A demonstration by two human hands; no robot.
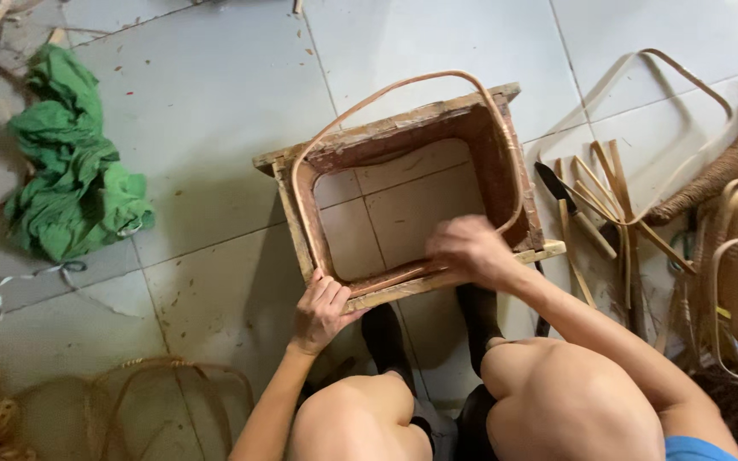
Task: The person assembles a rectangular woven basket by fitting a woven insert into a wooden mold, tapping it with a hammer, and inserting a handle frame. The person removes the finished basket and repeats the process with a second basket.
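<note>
The bent cane strip (403, 85) sits inside the wooden frame (506, 175) on the floor, springy and light by the look of it. Left hand (322, 312) clamps the near rail; right hand (470, 249) pinches the strip's end.

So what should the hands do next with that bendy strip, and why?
Probably press the strip down into the frame's near side. The right hand is on it there and the left hand grips the near-left corner, but the far loop arches above the frame's top edge, so it looks not fully seated.
</note>
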